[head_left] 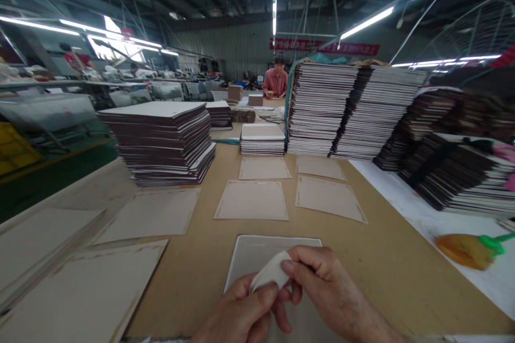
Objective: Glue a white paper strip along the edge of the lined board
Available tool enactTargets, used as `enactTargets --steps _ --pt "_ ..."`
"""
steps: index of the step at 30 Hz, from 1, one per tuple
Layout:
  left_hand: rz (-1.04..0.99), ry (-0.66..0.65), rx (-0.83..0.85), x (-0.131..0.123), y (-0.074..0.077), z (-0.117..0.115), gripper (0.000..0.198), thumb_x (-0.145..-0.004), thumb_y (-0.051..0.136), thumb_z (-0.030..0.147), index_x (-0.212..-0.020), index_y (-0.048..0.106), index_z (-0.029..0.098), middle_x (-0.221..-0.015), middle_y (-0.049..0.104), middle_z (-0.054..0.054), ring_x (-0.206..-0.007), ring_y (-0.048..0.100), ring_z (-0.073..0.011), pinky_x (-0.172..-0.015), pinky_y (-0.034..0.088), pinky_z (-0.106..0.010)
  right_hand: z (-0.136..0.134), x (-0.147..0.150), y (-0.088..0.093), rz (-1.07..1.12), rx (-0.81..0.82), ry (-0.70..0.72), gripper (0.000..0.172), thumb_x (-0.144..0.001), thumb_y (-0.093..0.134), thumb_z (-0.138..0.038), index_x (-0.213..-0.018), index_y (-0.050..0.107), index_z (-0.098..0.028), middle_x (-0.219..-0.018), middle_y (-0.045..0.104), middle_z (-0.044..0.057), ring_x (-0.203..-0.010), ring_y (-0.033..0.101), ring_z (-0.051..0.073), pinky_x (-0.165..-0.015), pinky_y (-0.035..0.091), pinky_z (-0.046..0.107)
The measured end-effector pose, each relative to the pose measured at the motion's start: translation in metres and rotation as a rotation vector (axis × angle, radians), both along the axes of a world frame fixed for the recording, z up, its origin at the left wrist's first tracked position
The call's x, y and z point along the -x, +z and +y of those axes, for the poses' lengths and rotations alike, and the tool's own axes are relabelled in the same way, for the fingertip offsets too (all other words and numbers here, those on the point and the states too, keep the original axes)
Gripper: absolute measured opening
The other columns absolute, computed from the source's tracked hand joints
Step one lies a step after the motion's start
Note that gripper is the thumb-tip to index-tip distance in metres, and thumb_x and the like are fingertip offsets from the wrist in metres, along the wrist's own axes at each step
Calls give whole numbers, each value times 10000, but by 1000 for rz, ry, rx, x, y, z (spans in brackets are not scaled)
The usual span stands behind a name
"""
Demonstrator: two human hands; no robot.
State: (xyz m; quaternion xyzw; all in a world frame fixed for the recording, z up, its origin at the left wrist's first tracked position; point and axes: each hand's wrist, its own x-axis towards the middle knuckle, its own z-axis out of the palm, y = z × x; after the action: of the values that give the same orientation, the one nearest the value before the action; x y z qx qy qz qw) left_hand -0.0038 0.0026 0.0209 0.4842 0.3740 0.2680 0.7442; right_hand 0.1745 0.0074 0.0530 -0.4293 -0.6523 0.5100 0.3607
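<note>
— What fills the grip?
— A white piece (pixel 270 272); left hand (pixel 245 311) and right hand (pixel 328 276) pinch it between thumbs and fingers, perhaps to steady both ends; a bordered board (pixel 248 253) lies just beneath.
— And the loose boards (pixel 252 202) beyond the grip?
— Spread apart; presumably so none covers another's streaked edges.
</note>
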Motion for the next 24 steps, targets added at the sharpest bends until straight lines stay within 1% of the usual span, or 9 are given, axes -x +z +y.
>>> enactTargets --steps 5,9,11,13,15,16,18,21,24 --pt "15 21 47 4 1 -2 607 -729 595 696 -984 607 145 -712 666 -26 -309 230 -21 -316 111 -211 2 -7 -1 -27 -48 -34 372 -990 423 -367 -754 641 -180 -597 557 -32 -584 540 101 -605 422 198" --pt "30 60 53 7 -9 -4 583 -773 564 677 -1020 585 149 -715 682 -26 -289 232 -24 -302 113 -208 5 -10 -3 -56 -132 -124 312 -972 458 -358 -819 676 -196 -628 537 -33 -587 513 104 -592 411 207" --pt "33 59 58 8 -14 -4 625 -751 561 704 -1031 578 145 -696 684 -25 -270 224 -27 -294 114 -213 6 -9 -2 -25 -113 -146 255 -931 515 -364 -854 686 -193 -687 568 -20 -594 507 107 -573 410 211" --pt "24 45 54 8 -16 -4 624 -753 561 702 -1037 576 147 -705 684 -27 -271 232 -30 -297 120 -214 6 -8 1 9 -36 -166 199 -852 602 -365 -858 679 -182 -702 583 -15 -603 497 113 -563 402 214" --pt "29 51 61 7 -13 -4 570 -791 553 664 -1052 572 157 -744 688 -30 -294 242 -29 -305 129 -206 7 -6 3 11 18 -203 179 -779 656 -352 -759 640 -175 -631 545 -31 -578 460 109 -539 373 210" --pt "40 53 70 7 -12 -4 568 -789 556 663 -1049 570 159 -745 687 -28 -296 244 -29 -303 128 -204 7 -5 4 -2 14 -221 187 -766 658 -348 -708 614 -176 -593 517 -40 -558 442 105 -527 355 209" --pt "58 59 87 6 -9 -4 613 -750 576 691 -1043 568 152 -721 683 -20 -282 235 -28 -292 116 -206 7 -6 3 -49 -39 -237 241 -803 617 -356 -643 582 -179 -553 486 -45 -535 436 101 -517 336 212" --pt "59 43 80 5 -7 -3 698 -694 588 743 -1036 572 135 -686 681 -21 -256 231 -30 -277 102 -214 6 -9 2 -118 -138 -199 312 -888 539 -358 -638 601 -183 -581 523 -30 -579 495 110 -567 363 218" --pt "69 15 33 6 -4 -4 675 -735 570 735 -1054 569 140 -761 700 -49 -273 269 -28 -287 127 -211 3 -11 2 -152 -157 -128 351 -938 492 -339 -653 623 -184 -619 562 -21 -624 537 118 -622 391 222"
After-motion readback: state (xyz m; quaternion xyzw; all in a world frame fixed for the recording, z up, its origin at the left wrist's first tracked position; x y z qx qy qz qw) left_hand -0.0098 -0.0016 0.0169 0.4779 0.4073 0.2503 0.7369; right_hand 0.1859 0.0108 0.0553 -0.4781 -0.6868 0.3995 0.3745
